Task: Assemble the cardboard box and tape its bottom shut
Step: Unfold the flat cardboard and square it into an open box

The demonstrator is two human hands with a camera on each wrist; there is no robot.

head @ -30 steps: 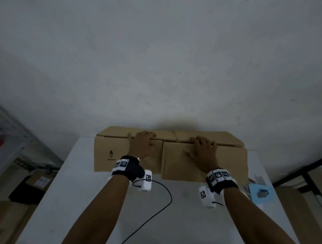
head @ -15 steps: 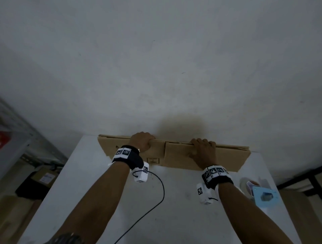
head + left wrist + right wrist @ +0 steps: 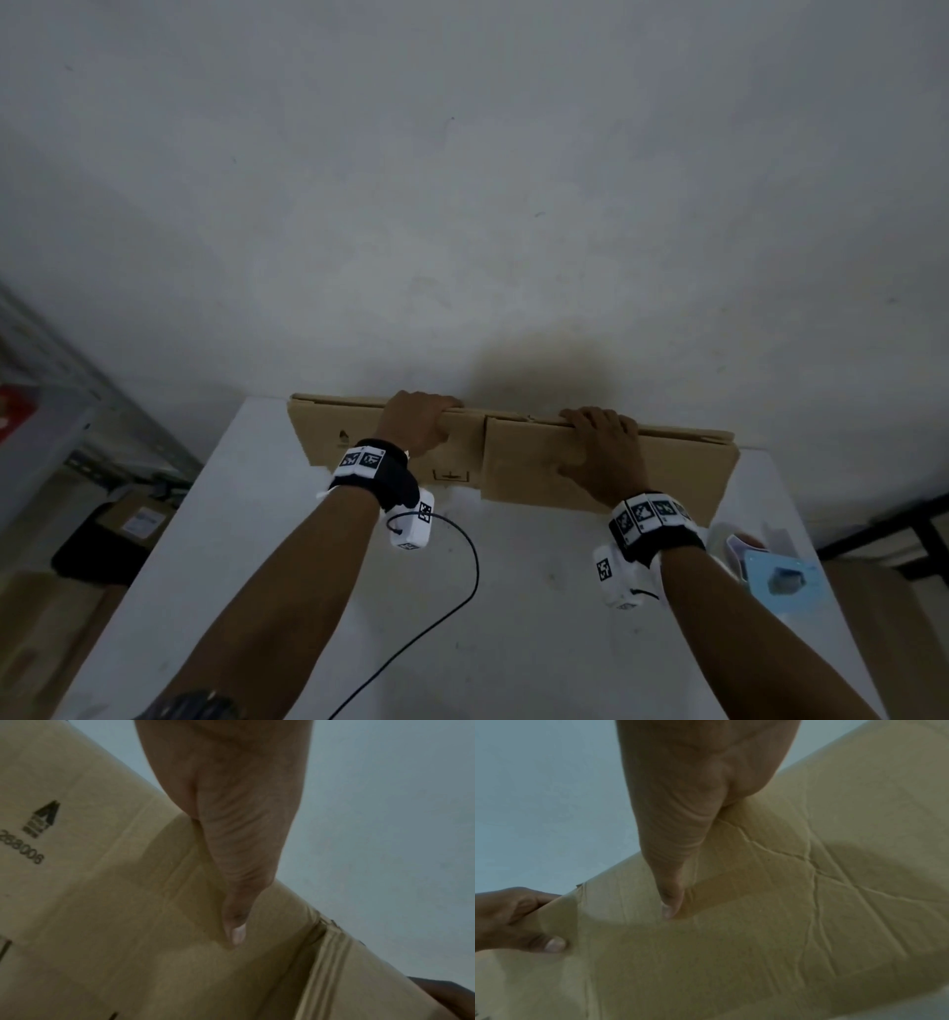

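We are gripping the far top edge of the flattened cardboard box (image 3: 539, 462) with both hands: our left hand (image 3: 416, 426) is curling its fingers over the edge with the thumb pressing the near face, and our right hand (image 3: 603, 452) is doing the same further right. The box is standing on its long edge at the back of the white table (image 3: 513, 616), against the wall (image 3: 462, 205). A blue tape dispenser (image 3: 770, 575) is lying near our right wrist, and a black cable (image 3: 452, 591) is trailing across the tabletop.

Matt, creased brown cardboard box (image 3: 539, 462) — smooth white table (image 3: 513, 616) under it.
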